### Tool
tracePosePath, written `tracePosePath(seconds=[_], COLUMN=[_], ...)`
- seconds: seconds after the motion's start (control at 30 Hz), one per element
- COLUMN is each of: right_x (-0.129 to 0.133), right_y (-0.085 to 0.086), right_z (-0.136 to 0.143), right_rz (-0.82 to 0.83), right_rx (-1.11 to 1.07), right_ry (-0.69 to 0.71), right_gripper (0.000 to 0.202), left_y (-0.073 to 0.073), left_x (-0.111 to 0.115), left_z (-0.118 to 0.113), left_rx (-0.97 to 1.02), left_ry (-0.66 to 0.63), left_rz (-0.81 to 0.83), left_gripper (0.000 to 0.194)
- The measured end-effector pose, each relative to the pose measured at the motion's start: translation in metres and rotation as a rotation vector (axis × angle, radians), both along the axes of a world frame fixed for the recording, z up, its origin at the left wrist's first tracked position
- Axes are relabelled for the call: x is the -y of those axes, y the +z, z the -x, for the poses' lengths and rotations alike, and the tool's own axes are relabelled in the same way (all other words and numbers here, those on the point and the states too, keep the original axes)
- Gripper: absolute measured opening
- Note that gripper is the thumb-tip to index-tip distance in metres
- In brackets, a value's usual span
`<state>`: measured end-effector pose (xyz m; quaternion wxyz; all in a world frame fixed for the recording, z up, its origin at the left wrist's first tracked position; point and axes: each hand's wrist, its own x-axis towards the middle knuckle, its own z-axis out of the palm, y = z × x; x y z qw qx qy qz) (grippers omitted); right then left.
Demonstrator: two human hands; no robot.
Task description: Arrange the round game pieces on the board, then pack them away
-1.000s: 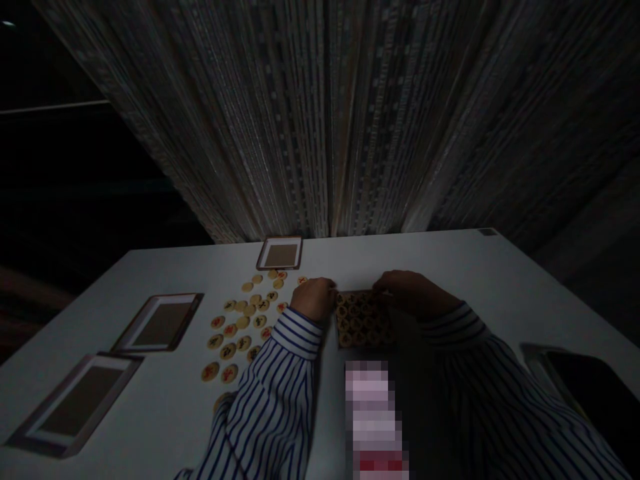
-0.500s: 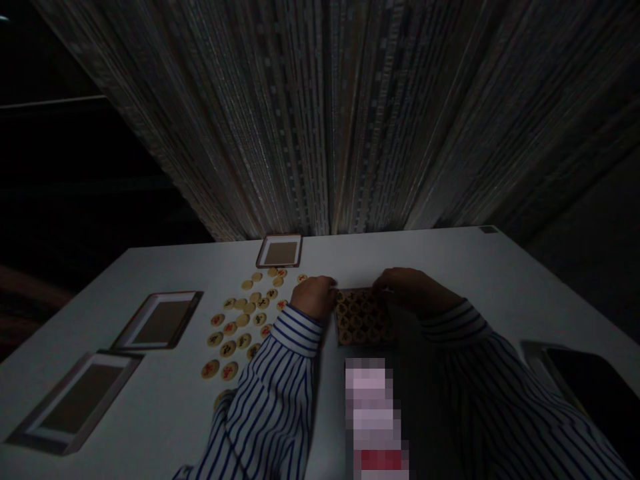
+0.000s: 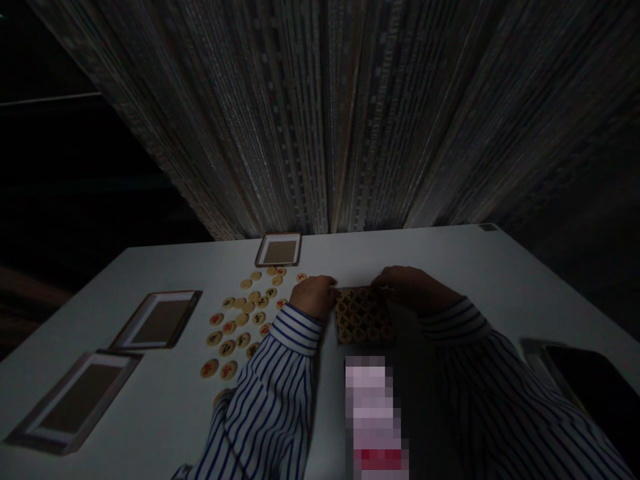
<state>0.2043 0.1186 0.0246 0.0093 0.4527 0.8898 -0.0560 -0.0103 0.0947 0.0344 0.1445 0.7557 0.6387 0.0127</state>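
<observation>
A dark square box lies on the white table, filled with rows of round wooden pieces marked with characters. At its far left corner is my left hand, fingers curled closed against the edge. My right hand is at the far right corner, its fingers pinched on the rim. Left of the box and partly behind my left sleeve, several loose round pieces lie scattered, some with red or black characters, some blank side up.
Three framed trays lie on the table: one at the back, one at the left, one at the near left. A dark flat object is at the right edge. Behind the table hangs a striped curtain. A pixelated patch covers the front.
</observation>
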Motion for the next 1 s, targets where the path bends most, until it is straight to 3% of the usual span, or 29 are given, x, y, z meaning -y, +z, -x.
tracePosePath(seconds=[0.33,0.73,0.87,1.0], right_x=[-0.001,0.018,0.032,0.045], right_y=[-0.001,0.016,0.010,-0.008], right_z=[0.000,0.003,0.000,-0.005], right_rz=[0.012,-0.023,-0.097,-0.192], right_rx=[0.012,-0.065,-0.079,-0.184], right_ry=[-0.002,0.017,-0.010,-0.112], right_gripper=[0.024,0.022,0.022,0.023], left_y=[-0.003,0.001,0.002,0.002], left_x=[0.000,0.000,0.001,0.002], left_z=[0.000,-0.002,-0.002,-0.003], left_rx=[-0.007,-0.008,-0.030,-0.040], left_ry=[-0.004,-0.023,-0.030,-0.044], left_rz=[0.010,0.019,0.015,0.004], left_gripper=[0.034,0.035,0.034,0.034])
